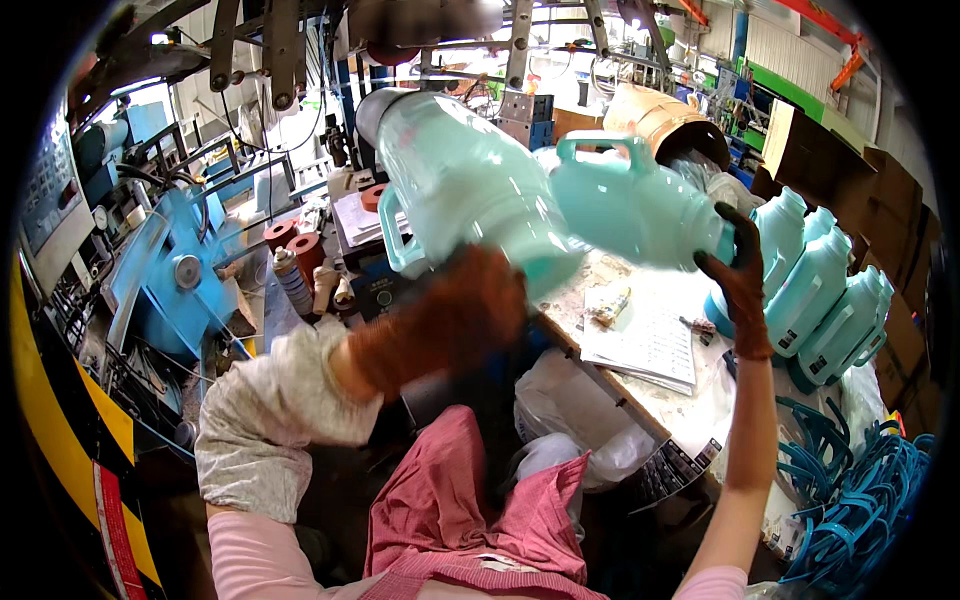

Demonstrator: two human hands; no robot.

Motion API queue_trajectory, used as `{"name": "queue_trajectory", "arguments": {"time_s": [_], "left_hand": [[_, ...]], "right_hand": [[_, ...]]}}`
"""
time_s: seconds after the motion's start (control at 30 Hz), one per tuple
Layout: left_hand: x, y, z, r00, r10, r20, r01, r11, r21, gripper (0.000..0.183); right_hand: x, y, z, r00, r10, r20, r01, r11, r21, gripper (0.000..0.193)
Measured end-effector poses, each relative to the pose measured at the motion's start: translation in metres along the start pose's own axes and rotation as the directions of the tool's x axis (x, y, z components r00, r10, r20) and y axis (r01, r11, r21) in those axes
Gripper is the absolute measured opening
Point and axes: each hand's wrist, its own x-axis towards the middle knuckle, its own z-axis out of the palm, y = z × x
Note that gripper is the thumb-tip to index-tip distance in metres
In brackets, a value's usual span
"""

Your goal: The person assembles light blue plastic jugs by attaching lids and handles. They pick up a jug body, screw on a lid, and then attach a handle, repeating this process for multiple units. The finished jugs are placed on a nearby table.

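Note:
A mint-green handled jug (pixel 455 165), like a vacuum-flask shell, slants across the middle above the bench, a grey rounded part at its upper end. My left hand (pixel 460 315), in a brown glove, is against its lower side; motion smears the fingers and I cannot make out their grip. To the right, a second mint-green jug (pixel 625 205) lies sideways in the air with its handle up. My right hand (pixel 740 275), in a dark brown glove, has thumb and fingers closed round its narrow end.
Several mint-green jugs (pixel 815 290) stand at the bench's right. Printed sheets (pixel 645 335) lie on the bench (pixel 640 395). Teal straps (pixel 850 490) are heaped at lower right. A cardboard drum (pixel 660 120) lies behind. Blue machinery (pixel 175 275) and a spray can (pixel 290 280) are at left.

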Motion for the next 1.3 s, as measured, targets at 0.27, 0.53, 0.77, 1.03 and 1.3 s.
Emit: {"name": "queue_trajectory", "arguments": {"time_s": [0.27,0.53,0.77,1.03,1.3], "left_hand": [[-0.036,0.144,-0.051,0.793,0.581,-0.185,-0.608,0.733,-0.304,0.013],[-0.030,0.184,0.032,0.937,0.229,-0.266,-0.020,-0.722,-0.692,0.038],[-0.073,0.089,0.214,0.800,-0.300,0.519,0.599,0.412,-0.686,0.044],[-0.090,0.060,0.350,0.715,-0.352,0.605,0.668,0.600,-0.440,0.062],[-0.130,0.058,0.432,0.868,-0.306,0.392,0.360,0.930,-0.073,0.064]], "right_hand": [[0.021,-0.052,0.146,0.932,-0.317,-0.176,0.339,0.934,0.112,0.068],[0.043,-0.100,0.237,0.901,-0.427,-0.074,0.425,0.904,-0.042,0.070],[0.109,-0.070,0.320,0.940,-0.333,0.070,0.340,0.927,-0.161,0.071],[0.089,-0.036,0.332,0.926,-0.346,0.152,0.357,0.932,-0.054,0.081],[-0.188,-0.016,0.053,0.946,-0.323,0.016,0.316,0.912,-0.262,0.052]]}}
